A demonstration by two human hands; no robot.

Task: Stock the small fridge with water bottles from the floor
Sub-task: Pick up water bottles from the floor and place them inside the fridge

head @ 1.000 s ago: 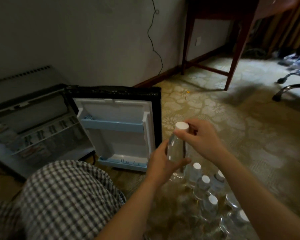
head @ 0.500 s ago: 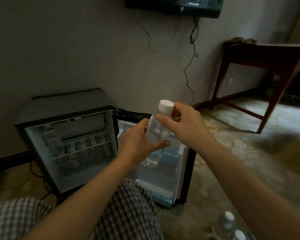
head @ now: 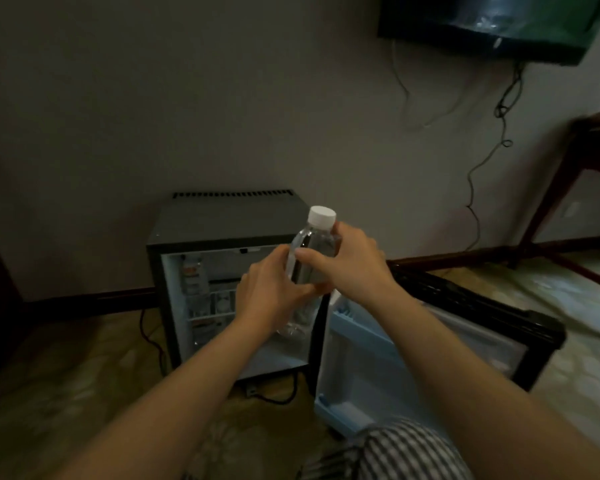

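Since half a second ago I see the water bottle (head: 309,261) swung from over the open door (head: 371,362) to directly before the small fridge (head: 229,220)'s open compartment, and my checked knee (head: 399,452) has slid to the lower right. Both hands are clamped on the bottle, which is upright in the air: the left hand (head: 271,299) curls round its lower body, and the right hand (head: 347,268) wraps its shoulder just under the white cap (head: 322,216). Behind them, blurred items sit on the fridge's wire shelves (head: 210,317), and a dark screen (head: 482,26) hangs on the wall (head: 187,98) with a cable (head: 473,188) trailing down.
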